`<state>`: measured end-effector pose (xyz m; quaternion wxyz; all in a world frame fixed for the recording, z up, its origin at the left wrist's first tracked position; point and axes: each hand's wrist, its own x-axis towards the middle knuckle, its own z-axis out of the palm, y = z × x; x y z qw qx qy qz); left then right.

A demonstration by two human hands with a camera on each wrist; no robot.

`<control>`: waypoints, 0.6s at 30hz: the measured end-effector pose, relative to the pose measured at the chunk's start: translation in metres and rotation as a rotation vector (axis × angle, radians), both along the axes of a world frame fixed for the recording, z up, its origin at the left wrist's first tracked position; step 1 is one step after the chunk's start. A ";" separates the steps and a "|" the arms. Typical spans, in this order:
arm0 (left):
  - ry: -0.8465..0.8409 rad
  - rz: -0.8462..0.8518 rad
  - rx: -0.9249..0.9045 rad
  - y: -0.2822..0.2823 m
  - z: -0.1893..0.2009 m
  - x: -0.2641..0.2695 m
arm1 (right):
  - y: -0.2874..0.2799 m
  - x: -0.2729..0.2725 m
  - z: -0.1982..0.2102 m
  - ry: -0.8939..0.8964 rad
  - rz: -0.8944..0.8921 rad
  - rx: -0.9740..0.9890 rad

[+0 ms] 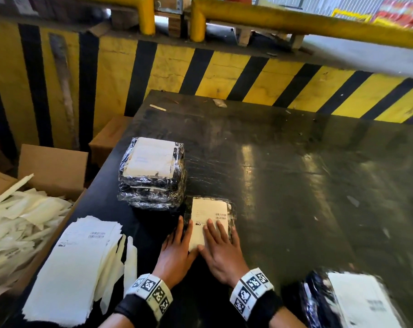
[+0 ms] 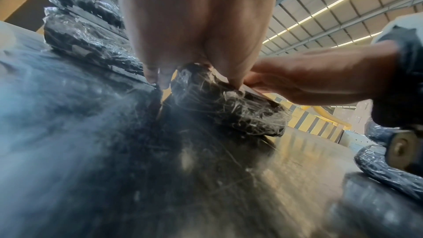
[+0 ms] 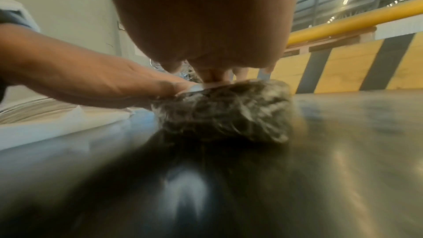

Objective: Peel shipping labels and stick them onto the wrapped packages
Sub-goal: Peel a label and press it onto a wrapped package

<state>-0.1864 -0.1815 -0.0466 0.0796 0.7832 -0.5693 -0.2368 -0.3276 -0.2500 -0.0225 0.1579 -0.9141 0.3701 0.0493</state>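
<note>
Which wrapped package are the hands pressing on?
The single flat package beside the stack; both the left hand and right hand lie on it.

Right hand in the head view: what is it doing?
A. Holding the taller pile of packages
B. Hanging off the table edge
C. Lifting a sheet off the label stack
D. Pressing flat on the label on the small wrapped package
D: the right hand lies with straight fingers on the white label atop the small wrapped package, while the left hand steadies that package's left side.
</note>
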 end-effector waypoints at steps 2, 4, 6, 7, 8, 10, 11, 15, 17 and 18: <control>-0.003 0.005 -0.005 0.000 0.001 -0.001 | 0.000 -0.018 -0.002 0.018 -0.012 -0.026; -0.009 -0.002 -0.007 0.000 0.002 -0.001 | -0.005 -0.028 -0.002 0.034 -0.055 -0.051; -0.022 -0.008 -0.012 0.000 0.003 0.000 | -0.003 -0.023 -0.002 0.014 -0.122 -0.041; -0.028 -0.011 -0.014 0.000 0.004 0.001 | 0.002 -0.016 -0.001 -0.009 -0.162 -0.031; -0.031 -0.017 -0.015 0.000 0.004 0.001 | 0.008 -0.009 -0.001 -0.031 -0.204 -0.021; -0.032 -0.027 -0.012 0.000 0.004 0.002 | 0.022 0.001 -0.002 -0.065 -0.252 -0.006; -0.029 -0.028 -0.009 0.001 0.003 0.002 | 0.029 0.002 -0.003 -0.077 -0.250 0.010; -0.022 -0.036 -0.033 0.002 0.003 0.003 | 0.046 -0.022 -0.005 0.063 -0.205 -0.037; -0.025 -0.044 -0.041 0.003 0.004 0.004 | 0.047 -0.034 -0.005 0.100 -0.267 -0.120; -0.027 -0.048 -0.050 0.003 0.004 0.005 | 0.048 -0.037 -0.004 0.090 -0.294 -0.103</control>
